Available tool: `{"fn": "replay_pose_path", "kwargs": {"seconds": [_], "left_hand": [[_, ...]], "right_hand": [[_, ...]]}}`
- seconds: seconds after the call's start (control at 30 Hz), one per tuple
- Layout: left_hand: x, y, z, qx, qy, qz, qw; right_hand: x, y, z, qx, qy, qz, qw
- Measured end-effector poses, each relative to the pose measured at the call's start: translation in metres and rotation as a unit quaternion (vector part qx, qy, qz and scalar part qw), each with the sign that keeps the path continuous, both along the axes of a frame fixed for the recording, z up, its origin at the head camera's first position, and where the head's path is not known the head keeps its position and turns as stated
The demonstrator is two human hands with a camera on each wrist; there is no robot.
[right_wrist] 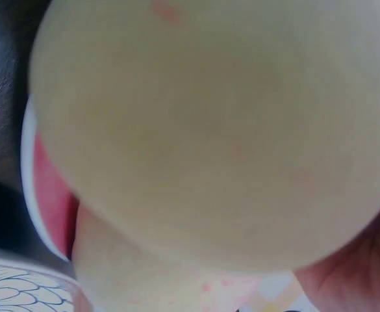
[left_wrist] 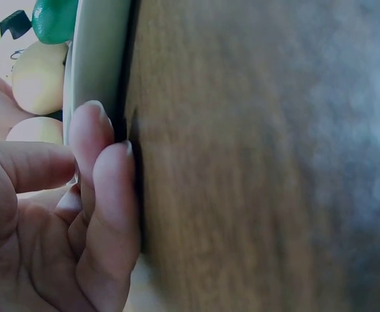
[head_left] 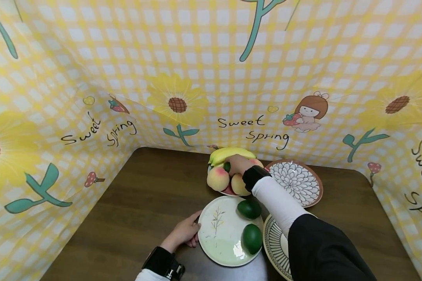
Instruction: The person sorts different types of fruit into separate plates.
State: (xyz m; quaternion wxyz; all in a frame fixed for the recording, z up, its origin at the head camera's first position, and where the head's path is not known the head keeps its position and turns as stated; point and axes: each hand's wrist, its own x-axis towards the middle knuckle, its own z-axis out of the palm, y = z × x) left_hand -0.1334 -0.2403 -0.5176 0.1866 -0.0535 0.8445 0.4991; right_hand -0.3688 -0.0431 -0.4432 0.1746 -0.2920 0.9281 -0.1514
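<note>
Two avocados (head_left: 250,222) on near plate (head_left: 219,238), fruit bowl (head_left: 228,191) behind

The head cam looked down from above at the whole brown table (head_left: 133,203), w/ both arms in view. The left wrist cam sat very close to the white plate (left_wrist: 95,58) rim. The right wrist cam was pressed up near a peach (right_wrist: 209,130); both also showed in the head view.
</note>
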Motion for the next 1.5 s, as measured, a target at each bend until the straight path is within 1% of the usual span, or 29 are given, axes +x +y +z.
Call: {"fn": "replay_pose_path", "kwargs": {"seconds": [0.1, 0.17, 0.27, 0.43, 0.53, 0.6, 0.7, 0.87, 0.93, 1.03, 1.13, 1.2, 1.23, 1.3, 1.37, 1.43, 1.5], "left_hand": [[0.003, 0.0, -0.001, 0.002, -0.005, -0.002, 1.0], [0.003, 0.001, -0.002, 0.003, -0.006, -0.002, 1.0], [0.003, 0.001, -0.002, 0.001, -0.006, 0.001, 1.0], [0.002, 0.003, -0.004, -0.001, -0.003, 0.003, 1.0], [0.003, 0.006, -0.007, 0.002, -0.002, 0.002, 1.0], [0.004, 0.008, -0.008, 0.005, -0.003, 0.001, 1.0], [0.005, 0.006, -0.007, 0.007, -0.002, 0.001, 1.0], [0.002, 0.001, -0.005, 0.002, -0.001, 0.005, 1.0], [0.0, -0.001, -0.004, 0.0, 0.0, 0.009, 1.0], [-0.001, -0.003, -0.004, -0.002, 0.002, 0.014, 0.9999], [0.001, -0.004, -0.004, -0.004, 0.002, 0.018, 0.9998], [0.002, -0.003, -0.005, -0.005, 0.0, 0.018, 0.9998], [0.003, -0.003, -0.005, -0.005, -0.002, 0.018, 0.9998], [0.004, -0.002, -0.005, -0.005, -0.003, 0.016, 0.9999], [0.005, -0.001, -0.005, -0.005, -0.001, 0.015, 0.9999], [0.003, 0.001, -0.003, -0.003, 0.004, 0.015, 0.9999], [0.002, 0.003, -0.002, -0.001, 0.006, 0.016, 0.9999]], "right_hand": [[0.002, 0.003, -0.001, -0.002, 0.002, -0.003, 1.0], [0.004, 0.007, -0.002, -0.006, 0.013, -0.003, 1.0], [0.007, 0.011, -0.002, -0.032, 0.026, -0.014, 0.999], [0.011, 0.022, 0.004, -0.069, 0.052, -0.024, 0.996], [0.017, 0.033, 0.008, -0.072, 0.064, -0.026, 0.995], [0.021, 0.039, 0.009, -0.072, 0.079, -0.024, 0.994], [0.029, 0.044, 0.014, -0.083, 0.101, -0.015, 0.991], [0.048, 0.045, 0.032, -0.108, 0.119, 0.007, 0.987], [0.057, 0.043, 0.039, -0.111, 0.124, 0.023, 0.986], [0.077, 0.039, 0.045, -0.11, 0.134, 0.065, 0.983], [0.1, 0.035, 0.041, -0.103, 0.135, 0.117, 0.978], [0.116, 0.034, 0.033, -0.089, 0.136, 0.162, 0.973], [0.124, 0.034, 0.028, -0.077, 0.141, 0.188, 0.969], [0.137, 0.034, 0.017, -0.047, 0.163, 0.239, 0.956], [0.147, 0.035, 0.006, -0.014, 0.195, 0.285, 0.938], [0.155, 0.035, -0.004, 0.015, 0.225, 0.312, 0.923], [0.16, 0.035, -0.011, 0.04, 0.235, 0.319, 0.917]]}}
